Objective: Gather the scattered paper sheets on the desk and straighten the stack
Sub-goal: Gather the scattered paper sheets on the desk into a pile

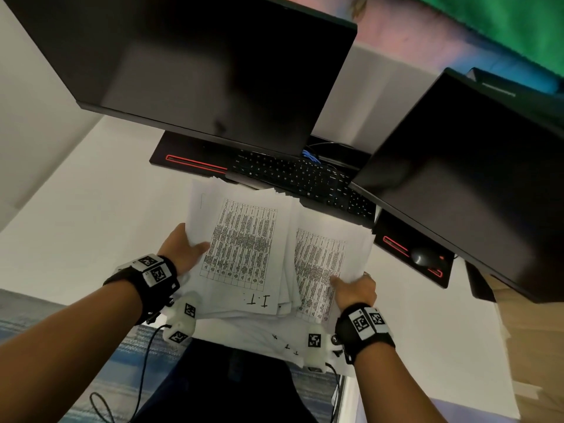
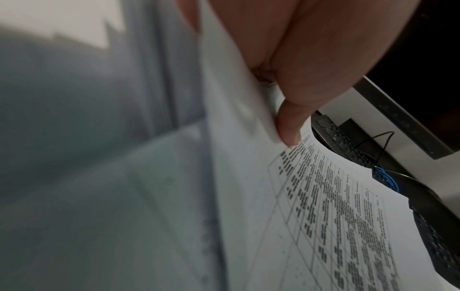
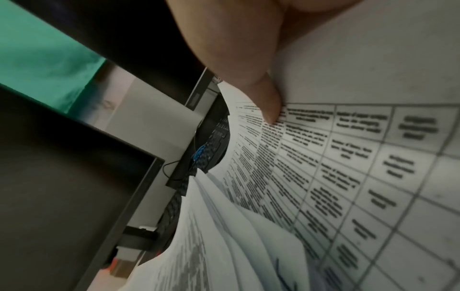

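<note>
A loose stack of white paper sheets (image 1: 244, 248) printed with tables is held up above the white desk (image 1: 76, 215), fanned and uneven. My left hand (image 1: 183, 251) grips the left edge of the paper sheets (image 2: 323, 206), thumb (image 2: 288, 128) on top and fingers hidden beneath. My right hand (image 1: 354, 290) grips the lower right part of the paper sheets (image 3: 348, 177), its thumb (image 3: 268, 106) pressing on the printed table. The top left sheet bears handwritten "I.T." near its front edge. More sheets (image 1: 259, 334) hang lower, near my body.
Two dark monitors (image 1: 198, 65) (image 1: 464, 178) overhang the desk at the back and right. A black keyboard (image 1: 299, 175) lies just behind the papers, on a black mat with red trim (image 1: 189, 160). A mouse (image 1: 422, 257) sits right. Wooden floor (image 1: 534, 346) shows right.
</note>
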### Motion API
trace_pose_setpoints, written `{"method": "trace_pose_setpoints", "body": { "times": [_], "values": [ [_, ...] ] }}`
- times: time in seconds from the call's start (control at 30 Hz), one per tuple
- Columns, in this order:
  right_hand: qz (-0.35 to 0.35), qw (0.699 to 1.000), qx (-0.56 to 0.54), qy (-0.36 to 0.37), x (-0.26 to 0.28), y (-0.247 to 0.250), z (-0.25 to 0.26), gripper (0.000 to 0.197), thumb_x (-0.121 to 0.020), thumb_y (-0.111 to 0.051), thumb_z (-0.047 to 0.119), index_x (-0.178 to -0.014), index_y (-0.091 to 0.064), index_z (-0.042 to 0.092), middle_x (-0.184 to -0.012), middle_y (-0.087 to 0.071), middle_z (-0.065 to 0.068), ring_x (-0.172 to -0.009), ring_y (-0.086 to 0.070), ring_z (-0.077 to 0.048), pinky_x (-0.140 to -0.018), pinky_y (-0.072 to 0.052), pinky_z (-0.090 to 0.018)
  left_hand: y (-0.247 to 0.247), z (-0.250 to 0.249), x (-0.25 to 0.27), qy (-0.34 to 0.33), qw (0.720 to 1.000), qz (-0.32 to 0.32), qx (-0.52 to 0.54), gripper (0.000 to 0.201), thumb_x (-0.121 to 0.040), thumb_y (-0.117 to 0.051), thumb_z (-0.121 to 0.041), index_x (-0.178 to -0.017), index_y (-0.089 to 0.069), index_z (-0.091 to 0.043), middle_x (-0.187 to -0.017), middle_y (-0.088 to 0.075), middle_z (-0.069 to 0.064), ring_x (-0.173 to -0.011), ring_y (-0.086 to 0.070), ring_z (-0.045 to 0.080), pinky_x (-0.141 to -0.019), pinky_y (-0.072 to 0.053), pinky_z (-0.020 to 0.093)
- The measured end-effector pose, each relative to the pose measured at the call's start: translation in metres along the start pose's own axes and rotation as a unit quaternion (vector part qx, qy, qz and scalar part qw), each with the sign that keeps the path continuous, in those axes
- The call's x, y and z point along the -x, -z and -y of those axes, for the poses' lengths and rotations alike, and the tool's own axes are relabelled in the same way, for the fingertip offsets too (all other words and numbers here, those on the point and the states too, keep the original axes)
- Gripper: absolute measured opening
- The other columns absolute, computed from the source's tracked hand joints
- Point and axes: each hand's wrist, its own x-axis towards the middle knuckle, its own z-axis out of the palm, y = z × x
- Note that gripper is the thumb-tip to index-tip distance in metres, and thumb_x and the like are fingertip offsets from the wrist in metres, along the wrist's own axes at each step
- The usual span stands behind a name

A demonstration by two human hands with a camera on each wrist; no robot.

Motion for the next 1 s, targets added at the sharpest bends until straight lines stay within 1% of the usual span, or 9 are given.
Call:
{"method": "trace_pose_setpoints", "body": {
  "times": [0.13,0.3,0.43,0.53,0.63,0.77,0.83,0.9,1.0],
  "values": [
    [-0.032,0.995,0.023,0.089,0.005,0.026,0.015,0.036,-0.089,-0.07,0.017,-0.12,-0.058,0.002,-0.116,-0.068,-0.018,-0.106,-0.065,-0.036,-0.091,-0.053,-0.036,0.005,-0.001,0.0,-0.006,1.0,-0.003,-0.014,0.034,-0.089,-0.069,-0.02,-0.116,-0.057,-0.003,-0.099,-0.064,0.011,-0.088,-0.059,0.03,-0.075,-0.043,0.035],
    [-0.125,0.956,0.047,0.262,0.023,0.079,0.053,0.021,-0.091,-0.068,0.018,-0.105,-0.062,0.004,-0.097,-0.067,-0.015,-0.096,-0.063,-0.036,-0.084,-0.055,-0.045,0.012,0.003,-0.001,0.006,0.999,0.003,-0.031,0.037,-0.088,-0.07,-0.022,-0.116,-0.057,-0.003,-0.098,-0.064,0.011,-0.092,-0.064,0.035,-0.074,-0.044,0.034],
    [-0.163,0.934,-0.026,0.317,0.041,0.122,0.089,0.021,-0.086,-0.073,0.018,-0.102,-0.065,0.006,-0.089,-0.062,-0.007,-0.086,-0.062,-0.026,-0.078,-0.053,-0.035,0.011,0.001,0.002,0.004,1.0,0.006,-0.031,0.046,-0.088,-0.071,-0.021,-0.126,-0.052,-0.001,-0.11,-0.062,0.014,-0.102,-0.06,0.034,-0.079,-0.041,0.035],
    [-0.144,0.93,-0.11,0.32,0.048,0.142,0.107,0.027,-0.083,-0.076,0.017,-0.105,-0.065,0.004,-0.095,-0.066,-0.005,-0.088,-0.065,-0.022,-0.073,-0.05,-0.026,0.01,-0.001,0.007,-0.01,0.999,0.029,-0.024,0.044,-0.087,-0.069,-0.023,-0.125,-0.052,-0.007,-0.111,-0.063,0.01,-0.101,-0.06,0.031,-0.081,-0.045,0.037],
    [-0.083,0.929,-0.185,0.31,0.049,0.133,0.112,0.028,-0.084,-0.076,0.013,-0.109,-0.066,0.005,-0.101,-0.071,-0.005,-0.089,-0.07,-0.019,-0.072,-0.056,-0.025,0.007,-0.002,0.012,-0.027,0.998,0.055,-0.011,0.042,-0.087,-0.069,-0.026,-0.124,-0.054,-0.013,-0.112,-0.066,0.005,-0.104,-0.063,0.028,-0.084,-0.049,0.038],
    [0.083,0.943,-0.236,0.219,0.029,0.076,0.102,0.023,-0.082,-0.076,0.01,-0.104,-0.071,0.014,-0.098,-0.077,-0.004,-0.088,-0.075,-0.022,-0.077,-0.061,-0.043,0.007,-0.008,0.017,-0.003,0.992,0.1,0.073,0.039,-0.085,-0.071,-0.031,-0.118,-0.062,-0.01,-0.12,-0.067,0.009,-0.109,-0.063,0.027,-0.096,-0.049,0.04],
    [0.127,0.957,-0.179,0.191,0.017,0.042,0.095,0.026,-0.085,-0.074,0.011,-0.11,-0.069,0.016,-0.104,-0.075,-0.007,-0.09,-0.074,-0.023,-0.079,-0.06,-0.041,0.011,-0.007,0.018,0.093,0.96,0.124,0.233,0.065,-0.088,-0.061,-0.056,-0.127,-0.061,-0.005,-0.131,-0.064,0.017,-0.118,-0.062,0.036,-0.105,-0.047,0.054],
    [0.153,0.97,-0.087,0.166,0.004,0.014,0.082,0.04,-0.088,-0.072,0.013,-0.126,-0.059,0.014,-0.122,-0.069,-0.01,-0.103,-0.069,-0.024,-0.085,-0.057,-0.036,0.011,0.0,0.013,0.188,0.918,0.13,0.323,0.095,-0.073,-0.053,-0.082,-0.131,-0.06,-0.007,-0.131,-0.064,0.015,-0.119,-0.061,0.039,-0.105,-0.044,0.06],
    [0.204,0.974,0.034,0.096,-0.009,-0.018,0.054,0.07,-0.094,-0.065,0.018,-0.153,-0.026,0.011,-0.154,-0.04,-0.013,-0.137,-0.045,-0.03,-0.11,-0.039,-0.039,0.004,0.014,-0.003,0.186,0.937,0.13,0.268,0.126,-0.049,-0.047,-0.102,-0.146,-0.049,-0.021,-0.146,-0.053,0.004,-0.13,-0.053,0.034,-0.108,-0.041,0.05]
  ]
}}
